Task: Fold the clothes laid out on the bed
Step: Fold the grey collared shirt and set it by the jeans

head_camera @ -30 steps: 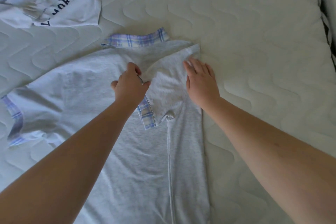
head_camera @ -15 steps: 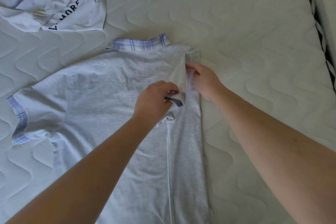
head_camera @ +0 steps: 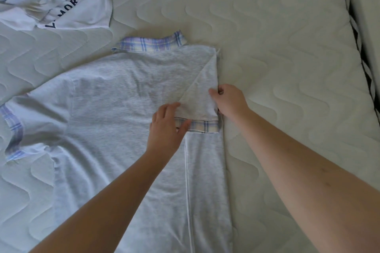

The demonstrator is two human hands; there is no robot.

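Left hand [head_camera: 166, 127], fingers straight, presses the folded sleeve [head_camera: 198, 100] flat; right hand [head_camera: 229, 101] pinches its right edge. Grey shirt [head_camera: 107, 109] lies on the mattress [head_camera: 267, 47], centre-left.

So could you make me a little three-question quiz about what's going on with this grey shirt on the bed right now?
1. True or false: the sleeve on the right side of the grey shirt is folded in onto the shirt's body.
2. What does the left hand touch? A) the plaid collar B) the folded sleeve's plaid cuff C) the white printed garment
3. Fill in: the right hand holds the shirt's ___ edge, beside the bare mattress.

Key: 1 true; 2 B; 3 right.
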